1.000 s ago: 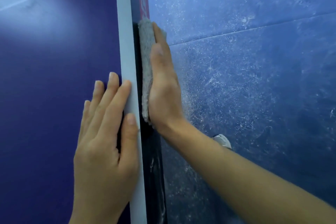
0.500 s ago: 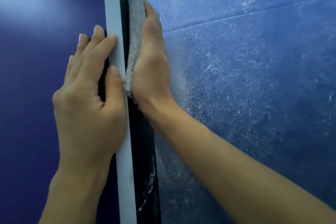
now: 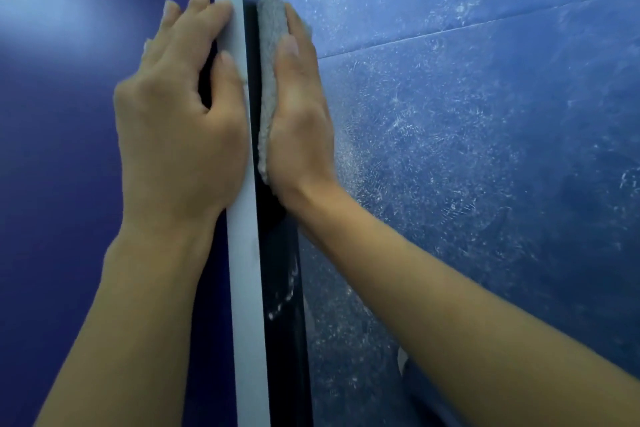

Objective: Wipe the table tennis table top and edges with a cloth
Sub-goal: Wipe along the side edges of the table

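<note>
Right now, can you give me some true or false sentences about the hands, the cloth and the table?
1. The right hand presses the cloth against the dark side edge of the table. True.
2. The cloth is bright red. False: it is grey and fluffy.
3. The left hand rests on the table top, with its thumb on the white stripe. True.
4. The left hand holds a second cloth. False: it holds nothing, and only one cloth shows.
5. The floor beside the table is blue with pale scuff marks. True.
6. The cloth lies flat in the middle of the table top. False: it is at the side edge, under the right hand.
</note>
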